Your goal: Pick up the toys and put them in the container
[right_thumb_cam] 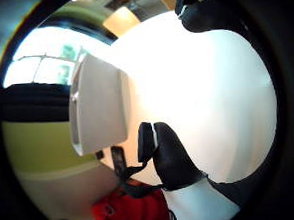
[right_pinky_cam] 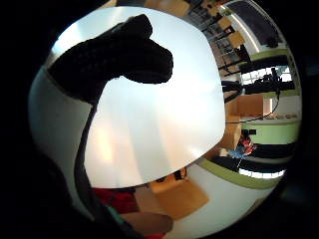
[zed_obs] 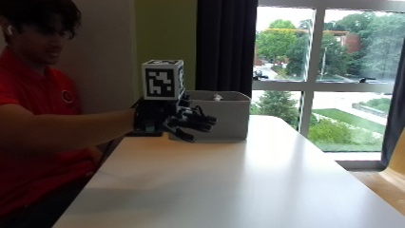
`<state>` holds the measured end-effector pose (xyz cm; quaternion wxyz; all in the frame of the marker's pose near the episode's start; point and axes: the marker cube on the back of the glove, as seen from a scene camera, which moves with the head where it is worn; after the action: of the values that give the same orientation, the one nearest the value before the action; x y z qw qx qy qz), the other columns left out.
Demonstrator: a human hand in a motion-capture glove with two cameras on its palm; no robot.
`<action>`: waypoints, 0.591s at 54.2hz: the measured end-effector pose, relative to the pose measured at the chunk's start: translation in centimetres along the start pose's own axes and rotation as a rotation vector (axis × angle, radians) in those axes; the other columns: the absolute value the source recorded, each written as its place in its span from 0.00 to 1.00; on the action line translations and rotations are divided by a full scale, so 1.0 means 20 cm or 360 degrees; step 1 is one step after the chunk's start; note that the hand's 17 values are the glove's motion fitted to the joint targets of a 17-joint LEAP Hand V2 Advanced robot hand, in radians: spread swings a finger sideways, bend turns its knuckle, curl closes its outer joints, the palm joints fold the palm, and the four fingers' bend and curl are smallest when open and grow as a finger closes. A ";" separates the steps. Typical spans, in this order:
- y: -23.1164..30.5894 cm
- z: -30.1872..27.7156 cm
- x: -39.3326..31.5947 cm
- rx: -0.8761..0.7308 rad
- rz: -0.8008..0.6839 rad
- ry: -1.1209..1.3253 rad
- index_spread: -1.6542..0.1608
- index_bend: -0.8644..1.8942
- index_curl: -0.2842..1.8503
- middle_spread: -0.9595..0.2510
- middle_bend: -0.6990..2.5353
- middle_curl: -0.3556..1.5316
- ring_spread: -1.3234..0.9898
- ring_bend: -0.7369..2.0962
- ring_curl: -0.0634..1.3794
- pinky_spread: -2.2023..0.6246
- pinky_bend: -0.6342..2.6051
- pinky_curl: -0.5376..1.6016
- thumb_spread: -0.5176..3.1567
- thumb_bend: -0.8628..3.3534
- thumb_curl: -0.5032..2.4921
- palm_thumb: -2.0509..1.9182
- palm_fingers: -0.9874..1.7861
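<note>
A person in a red shirt sits at the left end of a white table (zed_obs: 253,180) with the gloved right hand (zed_obs: 174,118) stretched out above the tabletop. The hand's fingers (zed_obs: 199,121) are spread and loosely extended toward the right, holding nothing; the palm views show only bare table beneath the palm. Just behind the hand, at the far side of the table near the window, stands a grey rectangular container (zed_obs: 221,114), open at the top, with its long side facing the camera. A small pale object, too small to identify, shows just above its rim. No toys are visible on the table, so they may already be inside. The container lies just beyond and slightly right of the hand, almost touching it.
</note>
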<state>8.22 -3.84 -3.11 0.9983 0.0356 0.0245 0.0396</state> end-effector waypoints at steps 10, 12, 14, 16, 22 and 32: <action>0.04 0.11 0.03 -0.0076 -0.0007 -0.0067 0.67 0.44 0.40 0.73 0.27 0.33 0.57 0.33 0.23 0.80 0.50 0.40 0.47 0.20 0.29 0.52 0.36; 0.05 0.11 0.03 -0.0081 -0.0010 -0.0080 0.67 0.45 0.40 0.73 0.27 0.33 0.57 0.33 0.23 0.80 0.50 0.40 0.47 0.20 0.29 0.52 0.36; 0.06 0.11 0.03 -0.0080 -0.0021 -0.0094 0.67 0.45 0.40 0.73 0.27 0.33 0.57 0.33 0.23 0.80 0.50 0.40 0.47 0.20 0.29 0.52 0.36; 0.07 0.11 0.03 -0.0075 -0.0035 -0.0103 0.67 0.45 0.40 0.73 0.27 0.33 0.57 0.33 0.23 0.80 0.50 0.40 0.47 0.20 0.29 0.52 0.36; 0.10 0.10 0.02 -0.0071 -0.0064 -0.0111 0.67 0.45 0.40 0.73 0.27 0.34 0.57 0.33 0.23 0.80 0.50 0.40 0.47 0.20 0.29 0.52 0.36; 0.15 0.07 0.02 -0.0025 -0.0045 -0.0117 0.67 0.46 0.39 0.73 0.27 0.34 0.57 0.33 0.23 0.80 0.50 0.40 0.47 0.20 0.29 0.52 0.36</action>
<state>8.53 -0.91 -1.56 0.9992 0.0287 -0.0119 0.0245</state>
